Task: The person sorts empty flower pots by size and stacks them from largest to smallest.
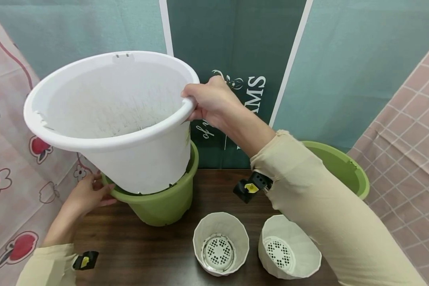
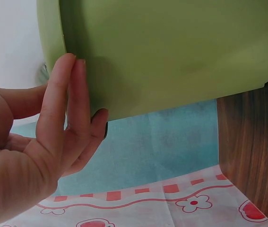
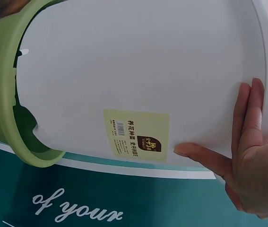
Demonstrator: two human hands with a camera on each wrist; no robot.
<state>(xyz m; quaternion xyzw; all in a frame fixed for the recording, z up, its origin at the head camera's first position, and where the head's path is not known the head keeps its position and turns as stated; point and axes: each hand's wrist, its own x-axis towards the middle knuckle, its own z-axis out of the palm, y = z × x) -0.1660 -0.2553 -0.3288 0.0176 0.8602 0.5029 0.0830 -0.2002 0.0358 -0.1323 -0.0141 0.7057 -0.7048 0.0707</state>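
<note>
A large white plant pot (image 1: 143, 167), its inside marked with dirt, sits tilted with its lower end inside the mouth of a green plant pot (image 1: 164, 208). My right hand (image 1: 212, 99) grips the white pot's rim on the right side, thumb at the edge. In the right wrist view, fingers press under that rim near a printed yellow label (image 3: 136, 135). At the green pot's left rim, my left hand (image 1: 89, 192) holds on. The left wrist view shows its fingertips tucked beneath the green rim (image 2: 51, 33), with the thumb on the rim's other side.
Two small white faceted pots with perforated bottoms, one upright (image 1: 239, 234) and one tilted (image 1: 302, 254), stand at the front of the dark wooden table (image 1: 128, 246). Behind my right sleeve is another green pot (image 1: 334, 167). Patterned cloth hangs at the back and sides.
</note>
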